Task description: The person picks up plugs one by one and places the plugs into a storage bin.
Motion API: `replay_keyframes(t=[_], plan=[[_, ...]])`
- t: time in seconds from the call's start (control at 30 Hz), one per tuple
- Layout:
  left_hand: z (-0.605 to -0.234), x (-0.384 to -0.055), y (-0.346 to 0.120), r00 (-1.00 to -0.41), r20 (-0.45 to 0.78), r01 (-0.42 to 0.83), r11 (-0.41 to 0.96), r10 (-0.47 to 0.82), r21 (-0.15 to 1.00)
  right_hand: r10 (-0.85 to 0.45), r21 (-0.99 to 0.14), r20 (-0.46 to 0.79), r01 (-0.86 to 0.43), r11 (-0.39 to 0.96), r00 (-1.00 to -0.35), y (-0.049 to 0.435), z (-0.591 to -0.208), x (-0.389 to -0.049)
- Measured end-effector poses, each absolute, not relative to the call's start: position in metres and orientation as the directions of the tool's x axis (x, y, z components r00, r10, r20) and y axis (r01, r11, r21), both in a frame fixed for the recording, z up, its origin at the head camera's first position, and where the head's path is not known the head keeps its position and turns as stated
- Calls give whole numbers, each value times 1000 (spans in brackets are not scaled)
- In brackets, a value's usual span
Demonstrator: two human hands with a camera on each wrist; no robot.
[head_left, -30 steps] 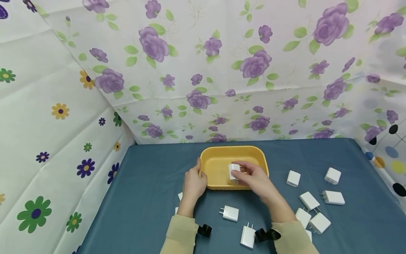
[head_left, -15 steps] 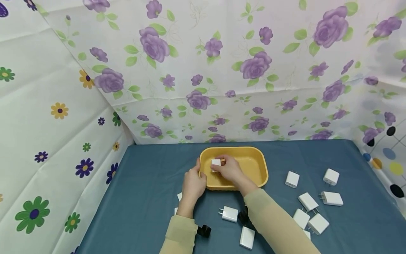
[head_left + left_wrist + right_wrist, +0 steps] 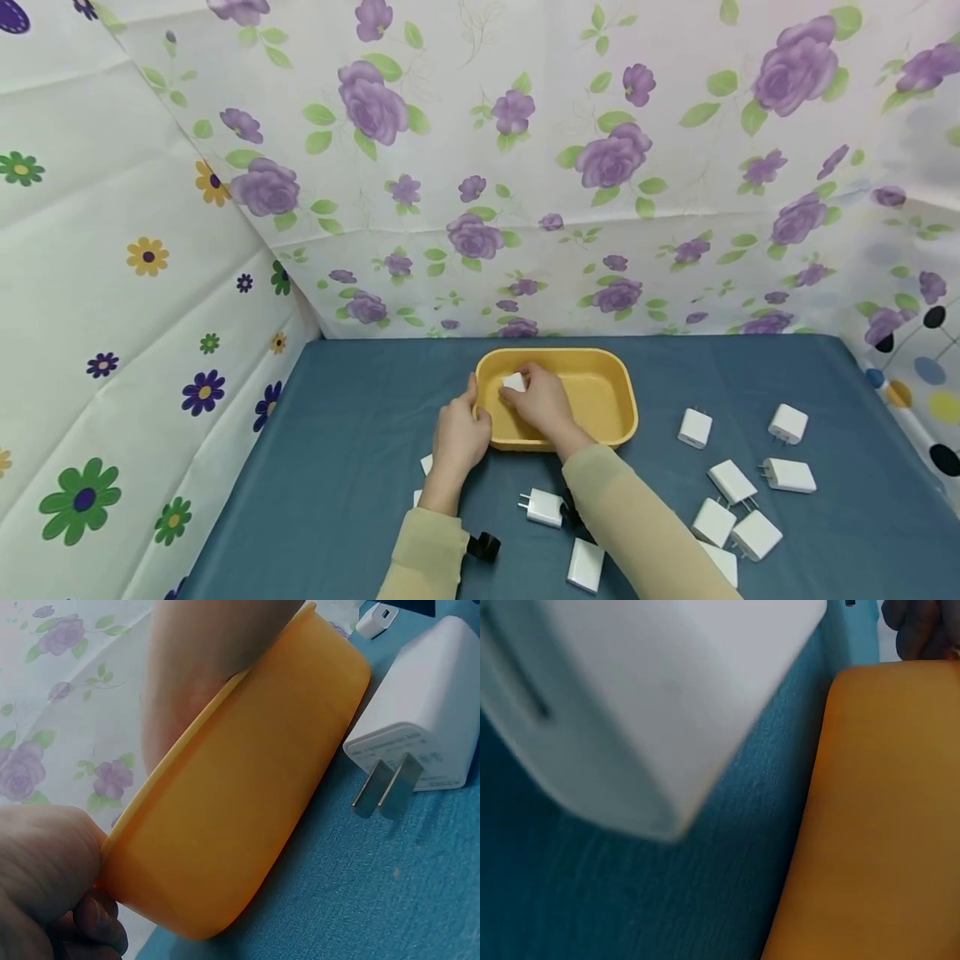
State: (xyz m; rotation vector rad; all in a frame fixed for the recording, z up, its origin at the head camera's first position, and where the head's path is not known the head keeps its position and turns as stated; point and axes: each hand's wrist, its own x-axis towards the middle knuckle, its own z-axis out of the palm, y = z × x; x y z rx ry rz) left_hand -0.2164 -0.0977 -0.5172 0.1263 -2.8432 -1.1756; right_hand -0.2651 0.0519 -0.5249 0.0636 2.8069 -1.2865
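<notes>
A yellow plastic tray (image 3: 600, 392) stands at the back middle of the blue-covered table. My left hand (image 3: 459, 429) grips its left end; in the left wrist view the thumb lies at the rim with the fingers curled below. Inside the tray's left part, my right hand (image 3: 540, 404) pinches a white plug-in charger (image 3: 514, 382) between thumb and fingers. Its prongs are hidden, and the hand covers part of the tray floor. Before the tray lies another charger (image 3: 543, 507) with two flat metal prongs, also large in the left wrist view (image 3: 420, 712).
Several white chargers (image 3: 756, 533) lie loosely grouped on the right of the table. One more charger (image 3: 586, 565) lies near the front, beside my right sleeve. Corners of white pieces (image 3: 427, 463) show beside my left wrist. Flowered cloth (image 3: 480, 237) hangs behind the table.
My right hand has carried its charger leftward across the tray, then slightly lower at the left end. My left hand has kept its grip on the tray.
</notes>
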Motion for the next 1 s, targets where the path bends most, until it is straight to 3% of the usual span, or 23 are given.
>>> replay_keyframes(t=[0.17,0.7,1.0], plan=[[-516,-216,-100,-995,32,-48,708,-99,705,12,-735,-36,35,677,-999,50,-526,-265],[-514,-215,-98,-996,13,-58,721,-93,690,69,-722,-144,152,675,-987,50,-522,-262],[-515,-213,-98,-996,32,-42,728,-88,684,64,-714,-144,149,684,-987,50,-527,-262]])
